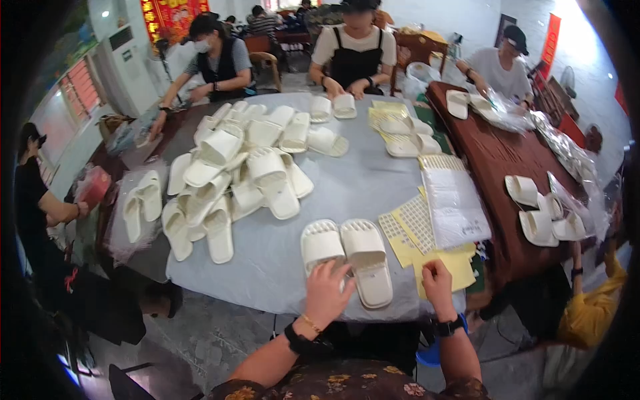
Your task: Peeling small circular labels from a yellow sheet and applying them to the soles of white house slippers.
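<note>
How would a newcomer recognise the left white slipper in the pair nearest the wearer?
Find the table covered with grey plastic sheeting and look along its near edge. There lies the left white, broad-strapped slipper, its heel end hidden behind the person's left hand, unlike its white right neighbour.

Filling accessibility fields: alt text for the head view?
A person's left hand is on the left of two white slippers on a grey-covered table, the right hand by yellow sheets. A heap of similar slippers lies beyond, with other people around.
</note>
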`<state>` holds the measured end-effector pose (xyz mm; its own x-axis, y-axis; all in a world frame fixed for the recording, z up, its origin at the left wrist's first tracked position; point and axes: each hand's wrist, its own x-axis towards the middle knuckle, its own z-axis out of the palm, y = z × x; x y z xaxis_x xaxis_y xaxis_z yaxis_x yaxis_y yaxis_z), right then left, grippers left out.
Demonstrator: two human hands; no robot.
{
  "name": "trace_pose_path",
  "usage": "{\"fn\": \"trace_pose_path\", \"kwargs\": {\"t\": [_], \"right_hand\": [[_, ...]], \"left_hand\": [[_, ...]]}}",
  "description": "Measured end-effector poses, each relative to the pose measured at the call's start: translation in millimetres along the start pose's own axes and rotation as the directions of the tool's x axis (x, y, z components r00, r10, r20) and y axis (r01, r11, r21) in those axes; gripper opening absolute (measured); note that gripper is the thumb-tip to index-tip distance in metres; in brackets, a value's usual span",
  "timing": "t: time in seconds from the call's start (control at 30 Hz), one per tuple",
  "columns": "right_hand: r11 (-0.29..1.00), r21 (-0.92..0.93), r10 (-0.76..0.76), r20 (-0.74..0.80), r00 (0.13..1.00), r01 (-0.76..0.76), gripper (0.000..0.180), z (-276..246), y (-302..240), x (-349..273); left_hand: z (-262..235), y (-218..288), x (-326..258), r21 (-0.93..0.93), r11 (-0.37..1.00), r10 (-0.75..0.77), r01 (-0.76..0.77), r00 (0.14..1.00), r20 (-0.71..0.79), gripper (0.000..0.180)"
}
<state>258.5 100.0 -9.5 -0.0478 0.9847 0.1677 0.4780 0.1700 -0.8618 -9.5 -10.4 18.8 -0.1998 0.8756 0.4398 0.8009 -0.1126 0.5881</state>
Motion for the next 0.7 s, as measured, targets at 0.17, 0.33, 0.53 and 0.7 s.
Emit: {"fn": "trace_pose_path", "kwargs": {"t": [0.17,0.33,0.53,0.7], "right_hand": [[0.987,-0.066,-0.146,-0.030,0.989,0.144,0.004,10.5,13.6,-7.7],[0.984,-0.043,-0.173,-0.048,0.984,0.171,0.004,9.9,11.3,-9.5],[0.975,-0.038,-0.219,-0.052,0.974,0.217,0.004,9.8,15.4,-9.7],[0.982,-0.016,-0.186,-0.018,0.982,0.186,0.003,8.8,20.8,-9.0]], "left_hand": [[27.4,9.2,15.7,0.248,0.967,-0.098,0.065,0.987,0.124,0.052],[34.7,6.5,29.7,0.217,0.965,-0.178,0.150,0.977,0.119,0.055],[-29.1,-15.5,70.0,0.265,0.963,-0.033,0.040,0.999,-0.031,0.054],[-146.0,-58.6,195.0,0.456,0.880,-0.094,0.136,0.989,-0.112,0.060]]}}
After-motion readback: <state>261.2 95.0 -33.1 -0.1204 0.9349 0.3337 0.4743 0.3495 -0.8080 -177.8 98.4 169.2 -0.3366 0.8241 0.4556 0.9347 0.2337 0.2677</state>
